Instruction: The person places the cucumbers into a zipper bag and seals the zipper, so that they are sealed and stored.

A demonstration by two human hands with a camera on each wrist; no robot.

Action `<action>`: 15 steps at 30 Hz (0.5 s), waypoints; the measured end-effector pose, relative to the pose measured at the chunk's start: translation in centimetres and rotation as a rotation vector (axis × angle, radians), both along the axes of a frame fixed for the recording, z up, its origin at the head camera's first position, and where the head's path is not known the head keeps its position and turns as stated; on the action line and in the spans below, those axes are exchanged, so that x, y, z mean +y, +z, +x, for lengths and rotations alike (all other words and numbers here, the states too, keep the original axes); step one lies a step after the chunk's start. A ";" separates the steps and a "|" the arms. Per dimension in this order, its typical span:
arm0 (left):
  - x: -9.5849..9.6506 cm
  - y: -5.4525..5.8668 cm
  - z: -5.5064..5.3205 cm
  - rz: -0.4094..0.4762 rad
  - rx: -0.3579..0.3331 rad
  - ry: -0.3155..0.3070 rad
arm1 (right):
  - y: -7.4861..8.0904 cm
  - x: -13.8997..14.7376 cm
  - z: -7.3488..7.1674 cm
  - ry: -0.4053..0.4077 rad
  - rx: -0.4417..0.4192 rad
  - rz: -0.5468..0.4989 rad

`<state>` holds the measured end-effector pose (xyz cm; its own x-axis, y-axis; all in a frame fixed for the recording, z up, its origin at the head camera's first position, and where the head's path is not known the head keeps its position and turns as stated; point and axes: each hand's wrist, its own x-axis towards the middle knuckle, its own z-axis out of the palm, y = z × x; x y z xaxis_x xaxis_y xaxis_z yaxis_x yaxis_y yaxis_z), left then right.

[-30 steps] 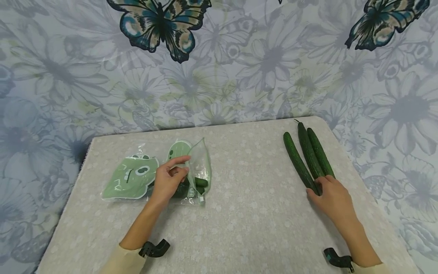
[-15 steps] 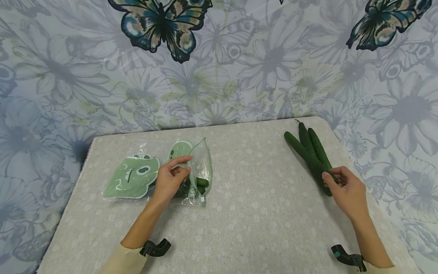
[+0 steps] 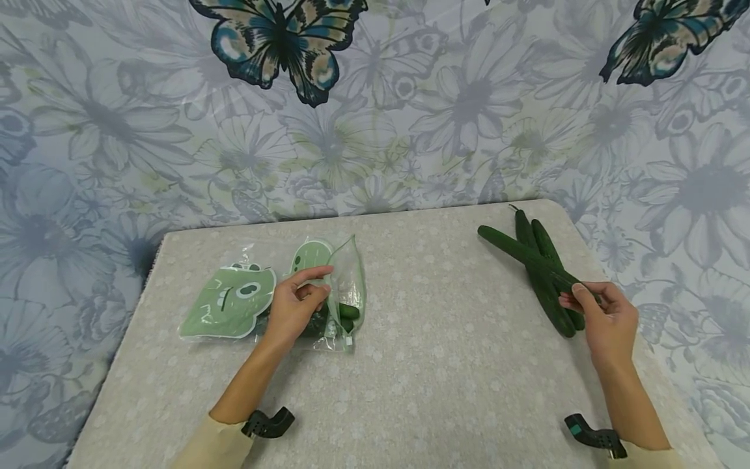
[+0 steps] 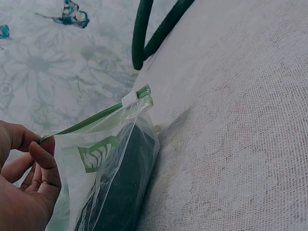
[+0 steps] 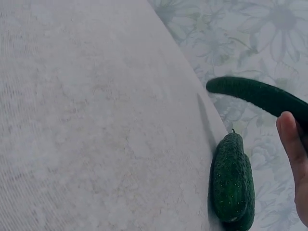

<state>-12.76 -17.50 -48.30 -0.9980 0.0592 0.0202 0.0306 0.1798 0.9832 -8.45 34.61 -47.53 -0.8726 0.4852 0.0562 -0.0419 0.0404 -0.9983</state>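
Note:
My left hand (image 3: 294,306) pinches the green rim of a clear zip bag (image 3: 346,273) between thumb and fingers. The bag lies on the left of the table, its mouth parted toward the right. Inside it, a dark green cucumber (image 4: 127,178) shows through the plastic; in the head view, cucumber ends (image 3: 349,311) appear by the opening. On the right, my right hand (image 3: 609,319) grips a cucumber (image 3: 510,246) by its near end, raised above two others. Those two cucumbers (image 5: 228,178) lie side by side on the cloth.
A pale patterned cloth covers the table (image 3: 433,365). Behind it hangs a floral backdrop (image 3: 410,130) with butterflies, close to the table's far edge. The bag carries a printed green cartoon face (image 3: 231,303). Each wrist wears a black camera mount (image 3: 268,422).
My right hand has lifted one cucumber off the cloth and moved right, turning it so it crosses over the other two. The left hand keeps its hold on the bag's rim.

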 end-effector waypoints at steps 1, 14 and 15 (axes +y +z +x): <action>0.0 0.0 0.0 0.002 0.000 0.002 | 0.0 -0.1 0.0 0.015 0.020 -0.019; 0.4 0.2 0.0 0.011 0.003 -0.003 | -0.4 -1.2 -0.6 0.433 0.273 -0.198; 0.4 0.3 0.0 0.009 0.004 -0.005 | -0.4 -1.3 -0.7 0.454 0.276 -0.204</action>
<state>-12.73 -17.10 -48.04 -0.9976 0.0642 0.0246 0.0352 0.1704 0.9847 -9.13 33.32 -47.97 -0.9624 0.0895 0.2566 -0.2708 -0.2348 -0.9336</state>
